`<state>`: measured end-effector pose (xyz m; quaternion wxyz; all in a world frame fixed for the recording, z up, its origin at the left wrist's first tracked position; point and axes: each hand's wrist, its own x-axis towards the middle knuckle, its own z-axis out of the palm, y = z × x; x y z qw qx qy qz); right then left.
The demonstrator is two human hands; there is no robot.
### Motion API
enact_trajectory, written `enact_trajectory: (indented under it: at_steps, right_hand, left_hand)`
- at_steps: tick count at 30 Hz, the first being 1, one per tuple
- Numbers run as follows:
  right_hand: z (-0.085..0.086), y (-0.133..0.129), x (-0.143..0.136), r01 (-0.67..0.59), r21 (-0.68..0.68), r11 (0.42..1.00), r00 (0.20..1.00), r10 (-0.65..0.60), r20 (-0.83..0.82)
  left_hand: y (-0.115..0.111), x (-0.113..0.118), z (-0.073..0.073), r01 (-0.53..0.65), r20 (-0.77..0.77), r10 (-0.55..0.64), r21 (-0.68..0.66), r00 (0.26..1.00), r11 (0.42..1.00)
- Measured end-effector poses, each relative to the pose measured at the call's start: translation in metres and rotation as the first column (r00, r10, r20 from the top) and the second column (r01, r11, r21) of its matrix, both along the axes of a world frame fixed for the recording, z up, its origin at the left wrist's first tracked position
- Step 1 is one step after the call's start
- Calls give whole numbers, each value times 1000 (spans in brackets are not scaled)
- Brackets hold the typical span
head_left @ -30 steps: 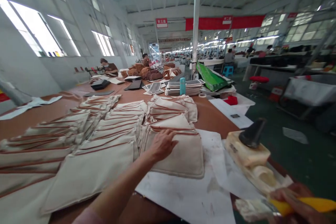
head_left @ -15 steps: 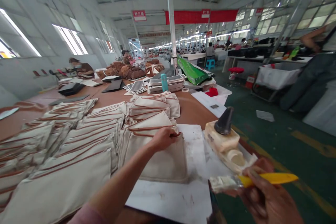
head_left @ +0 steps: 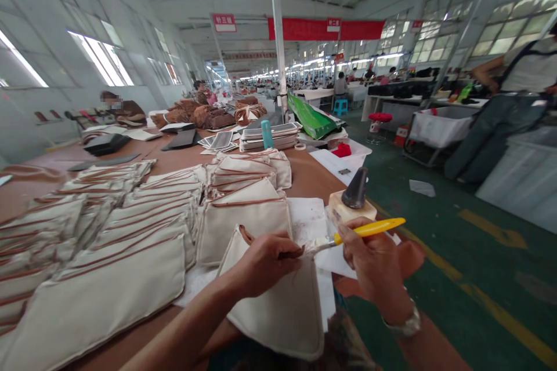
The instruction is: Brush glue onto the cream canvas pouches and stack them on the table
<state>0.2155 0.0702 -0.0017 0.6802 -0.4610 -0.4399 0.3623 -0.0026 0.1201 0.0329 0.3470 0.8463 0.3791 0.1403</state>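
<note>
My left hand (head_left: 265,259) grips the top edge of a cream canvas pouch (head_left: 278,307) with brown trim, pulled to the table's near edge and hanging partly over it. My right hand (head_left: 369,264) holds a yellow-handled brush (head_left: 361,231); its pale bristles touch the pouch's upper edge beside my left fingers. Just behind the brush stands a cream glue container (head_left: 350,207) with a dark cone-shaped spout. White paper (head_left: 308,217) lies under the pouch and container.
Rows of similar pouches (head_left: 143,214) cover the brown table (head_left: 313,179) to the left. Farther back stand a teal bottle (head_left: 267,134), stacked trays, dark and brown bags. A person sits at far left; another stands at right on the green floor (head_left: 435,232).
My left hand has pulled one pouch off the stack toward me. My right hand has swung the brush up and left onto the pouch's edge. The view has shifted right.
</note>
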Motion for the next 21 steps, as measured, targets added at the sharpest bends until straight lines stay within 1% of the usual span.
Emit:
enact_trajectory:
  at_steps: [2, 3, 5, 7, 8, 10, 12, 14, 17, 19, 21]
  right_hand:
    - [2, -4, 5, 54, 25, 998, 999, -54, -2]
    - [3, -6, 7, 59, 36, 998, 998, -60, 1]
    - [3, -13, 7, 30, 39, 999, 999, -31, 30]
    - [1, -17, 4, -10, 13, 1000, 996, 9, 90]
    - [0, -17, 3, -10, 2, 1000, 993, 9, 116]
    - [-3, -16, 5, 38, 2, 999, 991, -38, 126]
    - [-6, -14, 12, 91, 25, 996, 993, -93, 70]
    - [-10, -13, 20, 107, 43, 993, 994, -106, -30]
    - [-14, -16, 25, 60, 19, 998, 983, -56, -178]
    - [-17, -19, 20, 10, -20, 1000, 973, -15, -232]
    - [-18, -23, 10, -50, -60, 997, 964, 32, -265]
  left_hand:
    - [-4, 0, 0, -6, 1, 6, 6, 1000, 1000]
    - [-6, 1, 1, -9, -3, 9, 10, 1000, 1000]
    - [-9, 2, 1, -6, -15, 7, 17, 1000, 1000]
    - [-13, 3, 2, 7, -22, -7, 28, 1000, 1000]
    - [-15, 3, 2, 16, -26, -15, 37, 1000, 999]
    - [-21, 2, 2, 37, -40, -34, 60, 999, 998]
    - [-28, -1, 0, 59, -50, -54, 95, 997, 994]
    - [-34, -5, -6, 68, -42, -62, 152, 997, 986]
    - [-45, -9, -20, 54, 15, -61, 300, 998, 952]
    - [-51, -9, -31, 57, 47, -84, 411, 995, 910]
    - [-55, -9, -38, 69, 56, -110, 492, 992, 868]
